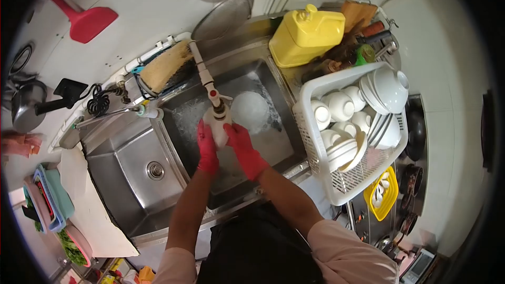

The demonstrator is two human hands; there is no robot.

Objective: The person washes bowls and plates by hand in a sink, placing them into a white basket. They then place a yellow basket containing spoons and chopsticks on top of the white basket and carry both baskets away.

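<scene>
Both my hands wear pink-red rubber gloves and hold a white bowl [219,130] between them, right below the tap [212,94]. My left hand [206,147] grips its left side, while my right hand [243,150] has its fingers on the right side. The bowl is seen edge-on, over the right basin [273,144] of the steel sink, which holds cloudy water. Another round white dish [250,110] lies in that water, just right of the tap.
A white plastic basket [336,192] of bowls and plates stands right of the sink. Behind it are a yellow jug [307,37] and bottles. The left basin [131,155] has a drain. A yellow basket [389,208] holds spoons. Strainers and a red spatula [92,23] hang on the wall.
</scene>
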